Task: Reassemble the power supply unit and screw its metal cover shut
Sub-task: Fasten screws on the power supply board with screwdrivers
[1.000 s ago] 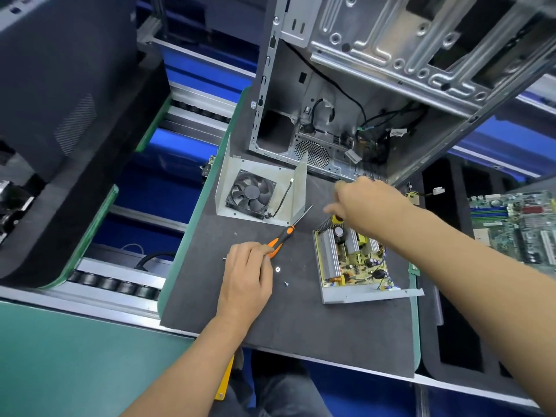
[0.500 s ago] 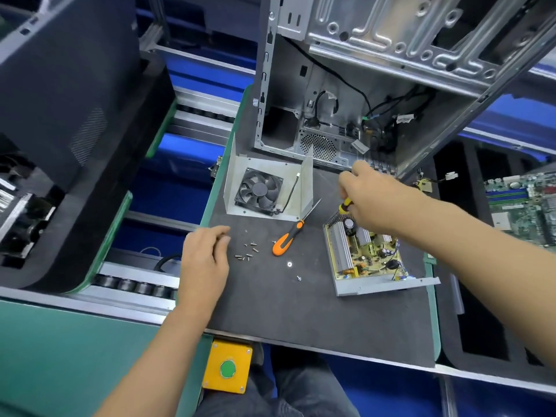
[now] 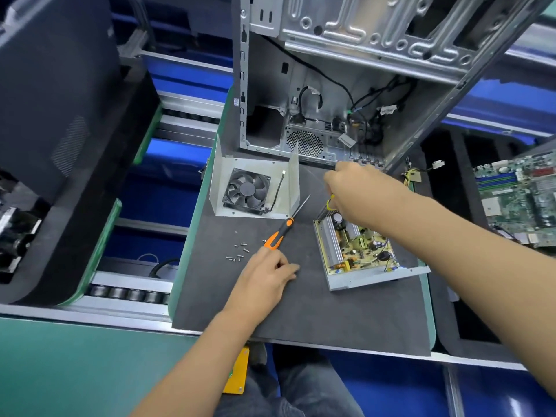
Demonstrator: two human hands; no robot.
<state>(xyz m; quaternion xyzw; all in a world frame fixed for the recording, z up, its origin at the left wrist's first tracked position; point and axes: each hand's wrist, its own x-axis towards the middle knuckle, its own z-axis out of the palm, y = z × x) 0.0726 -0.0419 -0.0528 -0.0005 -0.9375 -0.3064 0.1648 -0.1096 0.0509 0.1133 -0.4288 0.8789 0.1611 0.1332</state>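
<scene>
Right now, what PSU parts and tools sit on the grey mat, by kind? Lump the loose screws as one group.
Cover with fan: 1
Base with board: 1
Screwdriver: 1
Screw group: 1
Total: 4

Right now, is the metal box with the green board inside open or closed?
Open. The power supply base shows its bare circuit board, and its metal cover, the piece holding the fan, sits apart beside it on the mat.

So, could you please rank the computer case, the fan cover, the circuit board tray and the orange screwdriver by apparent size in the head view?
1. Computer case, far the largest.
2. Fan cover and circuit board tray: look alike, so unranked.
3. Orange screwdriver, smallest.
</scene>
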